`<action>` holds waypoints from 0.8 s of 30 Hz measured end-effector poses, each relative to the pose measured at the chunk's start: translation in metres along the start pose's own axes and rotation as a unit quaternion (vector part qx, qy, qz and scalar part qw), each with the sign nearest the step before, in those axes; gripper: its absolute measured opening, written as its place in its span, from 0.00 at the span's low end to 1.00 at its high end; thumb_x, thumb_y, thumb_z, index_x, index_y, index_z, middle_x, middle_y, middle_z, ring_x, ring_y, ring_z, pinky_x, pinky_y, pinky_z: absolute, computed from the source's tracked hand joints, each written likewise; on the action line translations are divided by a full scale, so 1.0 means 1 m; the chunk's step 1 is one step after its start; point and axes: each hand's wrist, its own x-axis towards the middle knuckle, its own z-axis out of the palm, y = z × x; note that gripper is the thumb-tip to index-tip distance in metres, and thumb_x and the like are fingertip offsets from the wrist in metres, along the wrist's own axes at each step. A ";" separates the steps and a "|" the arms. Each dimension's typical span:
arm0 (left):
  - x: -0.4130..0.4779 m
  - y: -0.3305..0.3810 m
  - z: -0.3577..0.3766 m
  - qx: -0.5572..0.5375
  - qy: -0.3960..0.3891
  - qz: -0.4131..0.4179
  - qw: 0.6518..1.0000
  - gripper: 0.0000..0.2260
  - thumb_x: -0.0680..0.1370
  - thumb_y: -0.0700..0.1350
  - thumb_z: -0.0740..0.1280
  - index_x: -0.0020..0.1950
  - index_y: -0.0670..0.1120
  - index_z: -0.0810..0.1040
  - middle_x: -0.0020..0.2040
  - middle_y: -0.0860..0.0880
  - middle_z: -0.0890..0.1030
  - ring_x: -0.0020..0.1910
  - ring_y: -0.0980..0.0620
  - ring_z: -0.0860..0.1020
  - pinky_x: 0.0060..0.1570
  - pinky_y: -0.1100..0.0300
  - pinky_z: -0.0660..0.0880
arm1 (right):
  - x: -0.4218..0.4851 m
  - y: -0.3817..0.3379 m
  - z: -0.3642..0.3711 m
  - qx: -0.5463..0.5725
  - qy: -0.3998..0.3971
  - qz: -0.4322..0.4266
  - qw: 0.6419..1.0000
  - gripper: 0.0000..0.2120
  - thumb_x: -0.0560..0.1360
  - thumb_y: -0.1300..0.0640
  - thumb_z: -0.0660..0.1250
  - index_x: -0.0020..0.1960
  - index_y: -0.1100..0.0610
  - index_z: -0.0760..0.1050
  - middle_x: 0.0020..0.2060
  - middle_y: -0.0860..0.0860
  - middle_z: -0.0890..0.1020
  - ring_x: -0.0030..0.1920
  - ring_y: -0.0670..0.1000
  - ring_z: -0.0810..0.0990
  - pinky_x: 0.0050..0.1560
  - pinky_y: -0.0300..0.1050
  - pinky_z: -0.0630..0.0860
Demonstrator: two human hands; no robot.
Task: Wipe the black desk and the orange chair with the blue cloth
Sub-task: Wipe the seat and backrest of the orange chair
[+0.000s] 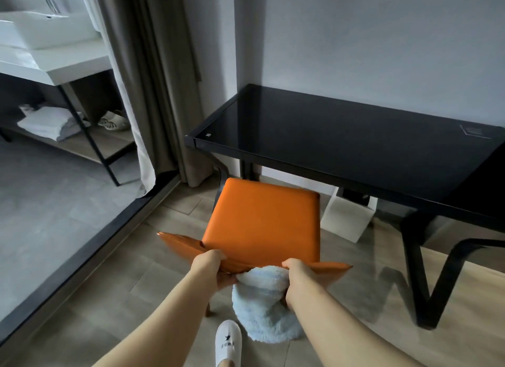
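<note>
The orange chair (pixel 262 222) stands in front of me, its seat facing the black desk (pixel 341 137) and its backrest nearest to me. My left hand (pixel 213 268) grips the top edge of the backrest. My right hand (pixel 297 279) grips the same edge further right and also holds the fluffy blue cloth (pixel 265 309), which hangs down behind the backrest. The desk's glossy top lies beyond the chair, to the right.
A white bin (pixel 347 219) sits on the wooden floor under the desk. A grey curtain (pixel 153 79) hangs to the left of the desk, with a glass partition and a washbasin area (pixel 41 30) beyond. My white slipper (pixel 228 342) is below the cloth.
</note>
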 end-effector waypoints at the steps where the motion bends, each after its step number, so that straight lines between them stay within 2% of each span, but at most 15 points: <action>1: -0.004 -0.006 -0.005 -0.002 -0.003 -0.001 1.000 0.02 0.76 0.33 0.60 0.44 0.38 0.68 0.44 0.35 0.78 0.35 0.38 0.79 0.21 0.53 0.76 | -0.005 0.005 -0.003 -0.004 -0.003 0.003 1.000 0.09 0.72 0.59 0.67 0.46 0.65 0.74 0.39 0.58 0.77 0.40 0.58 0.76 0.47 0.50 0.73; 2: -0.008 -0.011 -0.009 -0.005 -0.005 0.000 1.000 0.01 0.76 0.33 0.60 0.47 0.37 0.69 0.45 0.35 0.78 0.36 0.37 0.79 0.22 0.52 0.76 | -0.009 0.010 -0.005 -0.010 -0.008 0.008 1.000 0.09 0.72 0.59 0.66 0.47 0.65 0.74 0.41 0.59 0.77 0.42 0.59 0.76 0.48 0.50 0.73; 5: -0.012 -0.022 -0.025 -0.008 0.001 0.002 1.000 0.09 0.76 0.33 0.60 0.56 0.37 0.67 0.47 0.34 0.78 0.37 0.37 0.79 0.26 0.50 0.76 | -0.022 0.025 -0.007 -0.025 -0.023 0.018 0.999 0.11 0.75 0.60 0.64 0.52 0.67 0.73 0.45 0.59 0.76 0.45 0.59 0.74 0.49 0.50 0.71; 9: -0.018 -0.030 -0.043 0.002 0.003 -0.001 1.000 0.10 0.76 0.33 0.60 0.57 0.36 0.69 0.45 0.34 0.79 0.35 0.38 0.80 0.21 0.53 0.76 | -0.038 0.048 -0.008 -0.020 0.001 0.010 1.000 0.12 0.72 0.58 0.66 0.51 0.66 0.76 0.46 0.60 0.78 0.48 0.60 0.77 0.52 0.51 0.73; 13: -0.022 -0.029 -0.061 0.045 -0.004 -0.008 0.999 0.11 0.75 0.34 0.62 0.57 0.36 0.70 0.46 0.35 0.80 0.37 0.40 0.81 0.22 0.54 0.76 | -0.055 0.068 -0.002 -0.007 0.028 0.010 1.000 0.13 0.70 0.55 0.67 0.48 0.65 0.77 0.49 0.61 0.80 0.50 0.62 0.79 0.58 0.56 0.75; 17: -0.022 -0.026 -0.084 0.093 -0.018 -0.014 0.995 0.13 0.75 0.35 0.62 0.60 0.36 0.71 0.49 0.35 0.81 0.41 0.41 0.81 0.24 0.54 0.76 | -0.071 0.088 0.011 0.022 0.047 0.026 0.998 0.15 0.69 0.55 0.68 0.49 0.65 0.76 0.49 0.61 0.80 0.50 0.62 0.79 0.57 0.56 0.76; 20: -0.018 -0.023 -0.096 0.105 -0.029 -0.006 0.994 0.13 0.75 0.35 0.62 0.60 0.36 0.71 0.50 0.35 0.80 0.43 0.41 0.81 0.28 0.52 0.76 | -0.078 0.098 0.018 0.030 0.056 0.024 0.998 0.13 0.68 0.54 0.69 0.45 0.64 0.77 0.46 0.60 0.80 0.48 0.61 0.79 0.56 0.56 0.76; 24: -0.017 -0.023 -0.100 0.128 -0.037 -0.007 0.991 0.13 0.76 0.37 0.62 0.60 0.35 0.70 0.49 0.35 0.80 0.40 0.40 0.80 0.28 0.51 0.75 | -0.080 0.101 0.021 0.050 0.051 0.022 0.997 0.14 0.68 0.54 0.69 0.46 0.64 0.77 0.46 0.61 0.81 0.48 0.62 0.79 0.56 0.58 0.76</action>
